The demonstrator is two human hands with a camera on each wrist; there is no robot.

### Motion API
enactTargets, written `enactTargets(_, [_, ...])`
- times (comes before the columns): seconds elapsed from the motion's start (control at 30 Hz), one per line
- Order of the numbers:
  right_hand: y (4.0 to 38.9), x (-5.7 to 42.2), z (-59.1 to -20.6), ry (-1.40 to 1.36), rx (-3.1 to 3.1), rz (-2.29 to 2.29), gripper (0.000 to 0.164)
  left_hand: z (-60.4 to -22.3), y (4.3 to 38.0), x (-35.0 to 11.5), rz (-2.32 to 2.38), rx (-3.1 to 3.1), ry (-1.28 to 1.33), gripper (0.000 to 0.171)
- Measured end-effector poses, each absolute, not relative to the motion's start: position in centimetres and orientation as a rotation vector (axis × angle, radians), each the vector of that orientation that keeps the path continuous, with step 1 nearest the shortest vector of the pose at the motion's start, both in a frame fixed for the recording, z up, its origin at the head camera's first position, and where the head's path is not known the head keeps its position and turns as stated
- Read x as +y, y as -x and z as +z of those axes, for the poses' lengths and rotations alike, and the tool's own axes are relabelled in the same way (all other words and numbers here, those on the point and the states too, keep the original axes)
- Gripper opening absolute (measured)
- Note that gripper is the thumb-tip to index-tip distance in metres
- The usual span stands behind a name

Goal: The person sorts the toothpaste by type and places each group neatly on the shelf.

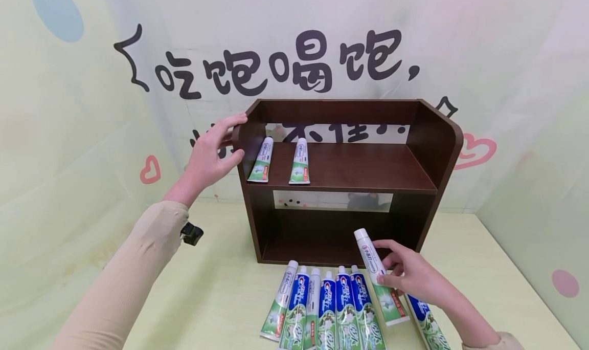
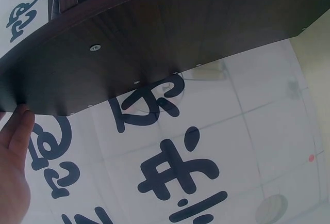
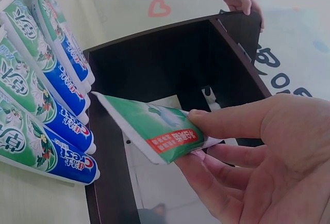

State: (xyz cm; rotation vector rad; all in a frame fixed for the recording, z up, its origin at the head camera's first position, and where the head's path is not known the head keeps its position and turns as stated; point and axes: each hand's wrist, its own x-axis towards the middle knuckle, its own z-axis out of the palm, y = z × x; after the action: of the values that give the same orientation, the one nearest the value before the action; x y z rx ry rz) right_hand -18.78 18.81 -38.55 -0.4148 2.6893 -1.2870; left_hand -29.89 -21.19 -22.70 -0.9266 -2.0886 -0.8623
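Observation:
My right hand (image 1: 416, 276) pinches a white-and-green toothpaste tube (image 1: 388, 301) between thumb and fingers. This tube leans with its white cap up, in front of the lower compartment of a dark brown two-tier shelf (image 1: 359, 166). In the right wrist view, its flat green end (image 3: 149, 126) points away from the palm. My left hand (image 1: 207, 155) holds the shelf's left side panel near the top, fingers hooked over its edge. On the upper tier, one white-and-green tube (image 1: 261, 165) leans by the left wall and another (image 1: 300, 165) stands to its right.
Several toothpaste tubes lie in a row on the pale table (image 1: 207, 288) before the shelf, blue-and-green ones (image 1: 346, 301) mixed with white-and-green ones (image 1: 279, 306). Another blue-and-green tube (image 1: 425, 319) lies under my right hand. A printed wall sheet (image 1: 184, 12) hangs behind.

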Motion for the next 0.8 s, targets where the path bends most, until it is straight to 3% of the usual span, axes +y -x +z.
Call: enactTargets(0.8, [18.8,18.0,-36.1,0.584,2.618,-1.343,0.069,-22.5,29.5,-21.0,-0.857,-2.103,0.915,0.055])
